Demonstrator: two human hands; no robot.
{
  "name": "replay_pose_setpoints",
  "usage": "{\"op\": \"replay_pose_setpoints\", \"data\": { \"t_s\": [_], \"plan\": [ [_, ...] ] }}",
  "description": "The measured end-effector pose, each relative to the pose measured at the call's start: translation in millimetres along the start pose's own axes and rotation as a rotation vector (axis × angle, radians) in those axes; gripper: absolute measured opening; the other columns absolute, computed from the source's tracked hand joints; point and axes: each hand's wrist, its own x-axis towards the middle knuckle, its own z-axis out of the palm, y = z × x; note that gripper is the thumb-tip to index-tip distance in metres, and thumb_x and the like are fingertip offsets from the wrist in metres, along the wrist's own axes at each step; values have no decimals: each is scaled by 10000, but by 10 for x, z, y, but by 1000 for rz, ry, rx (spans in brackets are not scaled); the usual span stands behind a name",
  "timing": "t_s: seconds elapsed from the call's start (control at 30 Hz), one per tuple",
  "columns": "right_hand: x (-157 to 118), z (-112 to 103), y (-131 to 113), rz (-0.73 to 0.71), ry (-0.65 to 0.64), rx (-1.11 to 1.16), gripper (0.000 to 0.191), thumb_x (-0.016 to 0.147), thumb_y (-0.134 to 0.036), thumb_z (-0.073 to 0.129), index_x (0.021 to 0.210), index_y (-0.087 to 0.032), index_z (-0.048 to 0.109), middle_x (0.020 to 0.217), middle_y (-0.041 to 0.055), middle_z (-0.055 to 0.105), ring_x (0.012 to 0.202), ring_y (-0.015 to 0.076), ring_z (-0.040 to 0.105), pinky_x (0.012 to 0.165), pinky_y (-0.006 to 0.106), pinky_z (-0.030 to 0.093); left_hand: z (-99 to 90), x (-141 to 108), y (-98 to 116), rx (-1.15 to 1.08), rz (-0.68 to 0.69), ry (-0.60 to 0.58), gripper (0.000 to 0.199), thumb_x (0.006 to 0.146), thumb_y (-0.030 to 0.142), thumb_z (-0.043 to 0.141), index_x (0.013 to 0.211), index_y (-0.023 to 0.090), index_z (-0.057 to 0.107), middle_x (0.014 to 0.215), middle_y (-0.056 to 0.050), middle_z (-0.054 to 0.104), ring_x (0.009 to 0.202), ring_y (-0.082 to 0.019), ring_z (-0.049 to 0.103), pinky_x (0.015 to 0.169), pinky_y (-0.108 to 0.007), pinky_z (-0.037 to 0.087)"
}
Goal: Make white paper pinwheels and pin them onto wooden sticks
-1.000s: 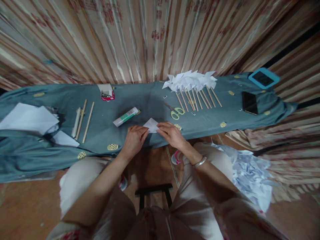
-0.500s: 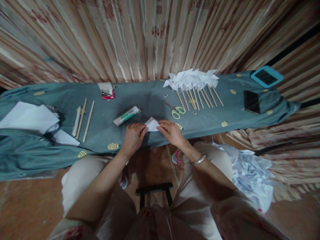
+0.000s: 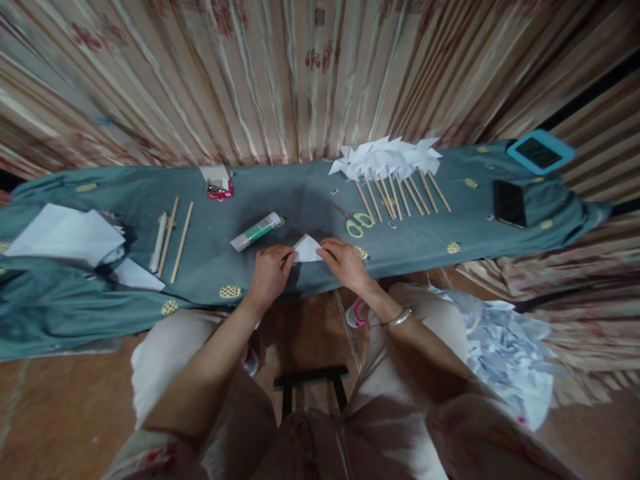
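A small piece of white paper, folded to a triangle (image 3: 307, 248), is held at the front edge of the cloth-covered table (image 3: 280, 277). My left hand (image 3: 271, 272) pinches its left corner, and my right hand (image 3: 346, 265) grips the right corner. Just beyond my left hand lies a white and green glue tube (image 3: 256, 231). Scissors with light green handles (image 3: 356, 223) rest past my right hand. Farther back on the right, several white paper pinwheels (image 3: 387, 160) on wooden sticks lie in an overlapping row.
White paper sheets (image 3: 63, 235) lie at the left, beside two wooden sticks (image 3: 181, 241) and a whitish stick-shaped object (image 3: 159, 241). A small red box (image 3: 219, 187) holds metal bits. At the right are a phone (image 3: 509, 203) and a blue-framed device (image 3: 541, 152). Paper scraps (image 3: 510, 353) fill a bag below.
The whole view has shifted slightly, so things sit a little farther right. Both hands keep their hold on the folded paper, with hardly any visible movement.
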Motion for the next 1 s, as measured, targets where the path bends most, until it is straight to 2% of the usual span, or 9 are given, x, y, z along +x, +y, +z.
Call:
{"op": "replay_pose_setpoints", "data": {
  "t_s": [0.33,0.43,0.53,0.63,0.73,0.83,1.0],
  "plan": [
    [39,-7,-46,60,66,-2,154,920,-268,610,797,-208,679,925,73,728,916,223,671,867,345,507,-4,20,-36,-35,-58,6,234,938,303,525,886,173,712,889,-87,751,824,-226,697,817,-347,510],
    [55,1,-43,69,77,-6,154,915,-258,615,782,-207,672,911,66,725,902,218,665,856,341,505,-24,14,1,-14,-63,17,247,942,294,516,1026,146,695,1028,-124,738,908,-248,690,851,-377,514],
    [74,4,-39,87,67,-11,157,913,-250,613,773,-206,668,884,61,715,879,217,658,838,337,499,-31,-24,99,70,29,56,331,955,260,489,1238,148,617,1339,-166,629,1186,-291,602,997,-452,464],
    [91,-8,-50,113,40,-15,155,912,-230,608,769,-205,665,879,61,708,876,214,651,834,330,491,15,-106,212,133,193,0,369,978,197,418,1313,172,572,1462,-144,551,1381,-286,463,1145,-523,337],
    [105,-25,-71,135,15,-21,148,908,-210,604,772,-201,663,880,63,705,883,210,650,840,322,485,102,-205,275,171,276,-67,440,978,160,386,1403,151,499,1494,-155,517,1450,-278,393,1199,-555,264],
    [116,-38,-89,151,2,-33,139,901,-202,611,770,-197,657,875,62,700,869,203,646,826,313,479,181,-279,274,207,292,-102,473,982,194,390,1437,84,458,1514,-197,479,1471,-302,357,1208,-556,272],
    [126,-44,-101,155,0,-37,150,893,-209,621,744,-202,637,844,50,691,852,198,636,818,307,466,248,-326,231,233,294,-106,494,986,245,401,1446,69,443,1532,-204,452,1477,-316,342,1198,-559,308]
  ]
}}
